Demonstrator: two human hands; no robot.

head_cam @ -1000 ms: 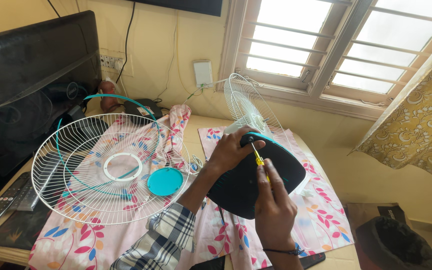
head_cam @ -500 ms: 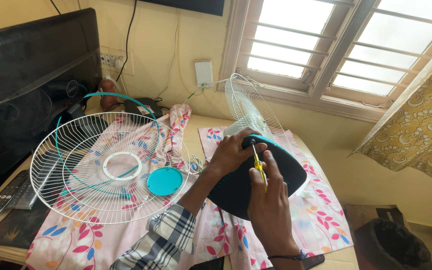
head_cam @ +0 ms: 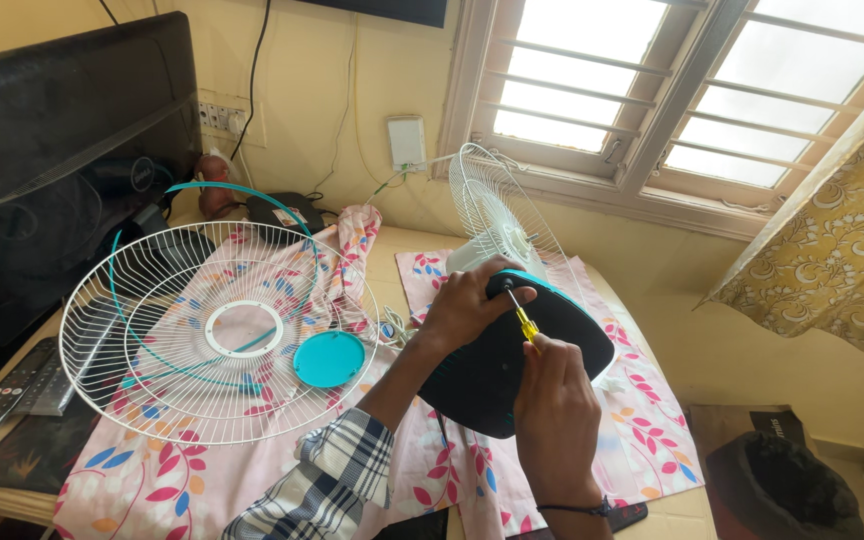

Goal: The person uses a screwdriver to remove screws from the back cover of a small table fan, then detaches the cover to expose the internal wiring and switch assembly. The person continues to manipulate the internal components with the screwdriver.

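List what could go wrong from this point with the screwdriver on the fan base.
1. The right hand drives a yellow screwdriver right beside the left hand steadying the dark fan base; a slip could jab those fingers.
2. The base is tipped up on the flowered cloth, so it might slide or roll under pressure.
3. The loose wire guard and teal cap lie by the left forearm and could get knocked off the table.

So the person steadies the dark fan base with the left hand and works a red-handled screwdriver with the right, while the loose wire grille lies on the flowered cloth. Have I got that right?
Nearly. The head view shows the screwdriver has a yellow handle, not red. The rest holds: the left hand steadies the dark fan base, the right hand works the tool, and the loose wire grille lies on the flowered cloth.
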